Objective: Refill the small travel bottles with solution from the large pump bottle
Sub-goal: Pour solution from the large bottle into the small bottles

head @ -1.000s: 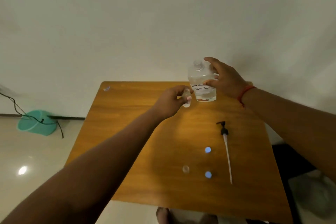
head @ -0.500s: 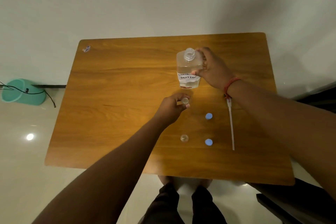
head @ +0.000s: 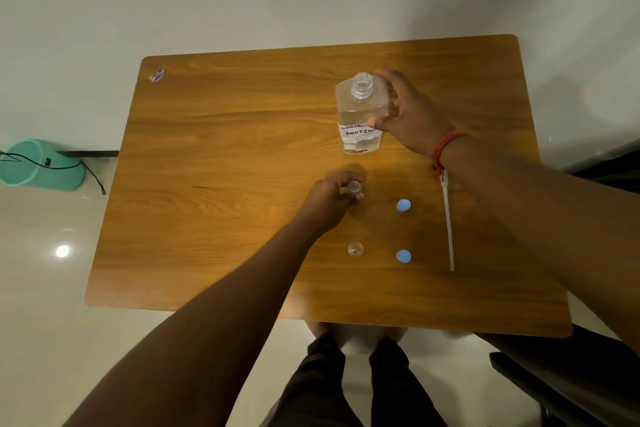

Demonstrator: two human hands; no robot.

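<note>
The large clear bottle [head: 360,111] with a handwritten "solution" label has its pump removed and its neck open; my right hand [head: 405,111] grips its side. Nearer me, my left hand [head: 332,199] holds a small open travel bottle [head: 355,188] upright, fingers curled round it. A second small open travel bottle [head: 355,249] stands alone on the wooden table [head: 225,166]. Two blue caps [head: 403,205] [head: 403,256] lie to the right of the small bottles. The pump's white tube [head: 449,225] lies further right, its head hidden under my right wrist.
A small sticker [head: 157,75] sits at the table's far left corner. A teal bucket [head: 38,165] with a black cable stands on the floor at left. My legs [head: 360,381] show below the near table edge; a dark chair [head: 568,378] is at bottom right.
The camera tilted down over the table. My left hand brought the small bottle lower and nearer me, away from the large bottle, which stays in my right hand's grip.
</note>
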